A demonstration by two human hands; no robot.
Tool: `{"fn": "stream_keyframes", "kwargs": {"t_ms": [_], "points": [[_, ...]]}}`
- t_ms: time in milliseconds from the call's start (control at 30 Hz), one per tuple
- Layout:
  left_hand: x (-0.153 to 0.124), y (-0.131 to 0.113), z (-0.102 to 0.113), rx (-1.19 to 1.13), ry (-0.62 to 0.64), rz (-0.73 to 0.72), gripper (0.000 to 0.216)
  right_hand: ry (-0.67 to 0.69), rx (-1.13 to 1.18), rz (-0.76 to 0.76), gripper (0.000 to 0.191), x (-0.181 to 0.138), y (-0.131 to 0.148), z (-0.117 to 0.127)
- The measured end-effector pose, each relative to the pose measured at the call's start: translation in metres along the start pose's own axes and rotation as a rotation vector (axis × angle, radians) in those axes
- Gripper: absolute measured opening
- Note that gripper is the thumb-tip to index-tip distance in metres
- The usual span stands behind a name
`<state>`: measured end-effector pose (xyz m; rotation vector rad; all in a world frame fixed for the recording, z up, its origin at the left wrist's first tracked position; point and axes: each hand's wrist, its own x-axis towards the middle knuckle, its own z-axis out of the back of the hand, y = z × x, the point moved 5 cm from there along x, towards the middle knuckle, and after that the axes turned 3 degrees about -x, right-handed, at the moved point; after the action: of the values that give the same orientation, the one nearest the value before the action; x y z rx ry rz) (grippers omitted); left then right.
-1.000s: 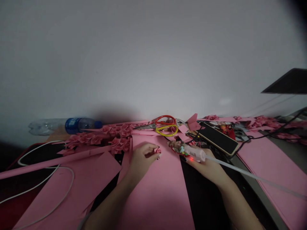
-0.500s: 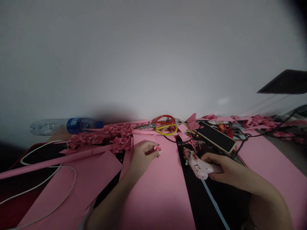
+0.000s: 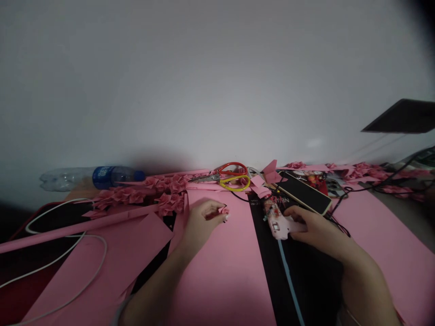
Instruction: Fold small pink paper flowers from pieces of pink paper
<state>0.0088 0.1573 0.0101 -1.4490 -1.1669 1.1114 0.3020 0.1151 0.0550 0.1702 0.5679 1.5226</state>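
Observation:
Between the thumb and fingers of my left hand [image 3: 205, 222] is a small pink paper flower [image 3: 224, 210], held just above a large pink paper sheet [image 3: 224, 271]. My right hand [image 3: 309, 228] grips the handle of a pale pink hot glue gun [image 3: 279, 225]. Its nozzle end points away from me, over the black surface, and is smeared with residue. A long blue-grey glue stick [image 3: 288, 276] sticks out of its back end toward me. Folded pink paper pieces [image 3: 260, 185] lie just beyond the nozzle.
Scissors [image 3: 234, 175] with red and yellow handles lie by the wall. Several paper roses [image 3: 170, 192] and a plastic bottle [image 3: 115, 177] are at left, above a white cable [image 3: 102, 258]. A phone [image 3: 306, 192] and black cords lie beyond my right hand.
My right hand has moved the glue gun slightly away from me and left, turning its nozzle more forward. My left hand keeps the paper flower in nearly the same place.

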Motion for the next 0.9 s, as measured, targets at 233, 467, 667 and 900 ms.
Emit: {"fn": "stream_keyframes", "kwargs": {"t_ms": [233,467,667,900], "points": [[0.001,0.001,-0.001,-0.013,0.013,0.014,0.013,-0.189,0.039,0.011,0.034,-0.007,-0.004,0.017],[0.001,-0.001,0.000,-0.027,0.022,0.016,0.013,-0.344,0.292,0.177,0.015,0.001,0.073,0.006],[0.001,-0.004,-0.002,-0.054,0.044,0.022,0.014,-0.276,0.393,0.329,0.014,0.018,0.123,-0.048],[-0.002,-0.001,-0.008,-0.010,0.099,0.048,0.011,-0.284,0.535,0.303,0.008,0.018,0.115,-0.073]]}}
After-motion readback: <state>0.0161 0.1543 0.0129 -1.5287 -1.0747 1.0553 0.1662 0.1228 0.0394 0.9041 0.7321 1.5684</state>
